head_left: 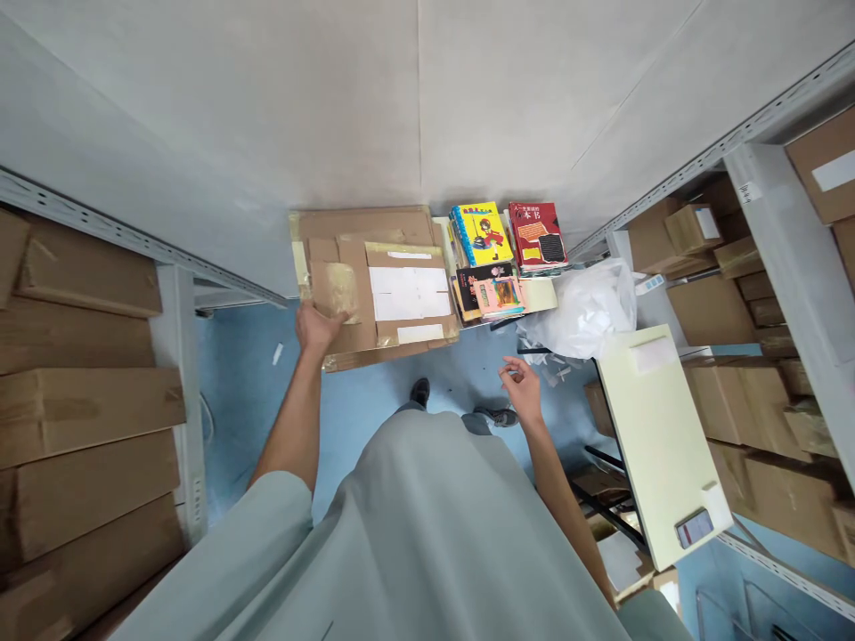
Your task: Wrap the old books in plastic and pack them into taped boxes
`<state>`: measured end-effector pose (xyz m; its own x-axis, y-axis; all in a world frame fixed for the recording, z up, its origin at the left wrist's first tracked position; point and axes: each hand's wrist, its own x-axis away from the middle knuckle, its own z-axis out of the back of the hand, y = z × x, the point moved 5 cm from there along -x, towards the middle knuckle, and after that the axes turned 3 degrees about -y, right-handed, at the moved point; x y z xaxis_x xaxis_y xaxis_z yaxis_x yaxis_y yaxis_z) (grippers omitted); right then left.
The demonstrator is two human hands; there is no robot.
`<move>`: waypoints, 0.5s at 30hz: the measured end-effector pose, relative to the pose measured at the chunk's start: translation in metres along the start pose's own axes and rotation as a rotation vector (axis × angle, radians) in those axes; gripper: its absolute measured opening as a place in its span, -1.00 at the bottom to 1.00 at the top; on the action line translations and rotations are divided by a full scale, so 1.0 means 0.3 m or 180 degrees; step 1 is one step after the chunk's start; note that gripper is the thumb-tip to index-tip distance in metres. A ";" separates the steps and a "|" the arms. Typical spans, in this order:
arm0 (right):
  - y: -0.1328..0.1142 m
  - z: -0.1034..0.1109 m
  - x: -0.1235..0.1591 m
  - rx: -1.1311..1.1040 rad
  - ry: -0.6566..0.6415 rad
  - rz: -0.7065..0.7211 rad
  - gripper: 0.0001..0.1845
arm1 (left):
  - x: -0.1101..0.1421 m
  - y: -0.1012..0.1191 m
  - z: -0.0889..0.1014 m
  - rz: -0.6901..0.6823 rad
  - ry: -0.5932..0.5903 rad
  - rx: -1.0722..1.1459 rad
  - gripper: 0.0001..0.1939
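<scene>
My left hand grips the left edge of a stack of flattened cardboard, thumb lying on top and the other fingers hidden at the side. Yellowed tape and white labels mark the upper sheet. My right hand hangs in the air over the floor, loosely bent, its fingers apart with nothing visible in them. Beyond it, right of the cardboard, lie a yellow comic book, a stack topped by a red book, and smaller pink and black books.
A bulging white plastic bag sits right of the books. A pale side table with a phone stands at my right. Shelves of cardboard boxes flank me on the left and right. A wall rises ahead.
</scene>
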<state>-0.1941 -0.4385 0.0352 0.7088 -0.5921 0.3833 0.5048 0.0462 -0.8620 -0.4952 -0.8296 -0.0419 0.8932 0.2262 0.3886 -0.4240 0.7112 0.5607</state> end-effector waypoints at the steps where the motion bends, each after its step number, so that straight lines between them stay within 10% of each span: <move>1: -0.001 0.001 0.001 -0.0007 -0.0003 0.0009 -0.46 | 0.010 0.016 0.016 -0.0123 -0.0080 0.0331 -0.40; 7: -0.006 -0.002 -0.003 -0.0014 -0.0033 0.0102 -0.52 | 0.093 0.119 0.172 -0.0399 -0.0452 0.2091 -0.33; 15: -0.077 0.097 -0.065 -0.0327 0.0213 0.0546 -0.42 | 0.218 0.316 0.370 -0.0948 -0.0914 0.2494 -0.09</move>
<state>-0.2054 -0.4046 0.0572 0.7441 -0.6349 0.2080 0.3241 0.0708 -0.9434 -0.4935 -0.8214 0.1179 0.9555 -0.1465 0.2562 -0.2546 0.0299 0.9666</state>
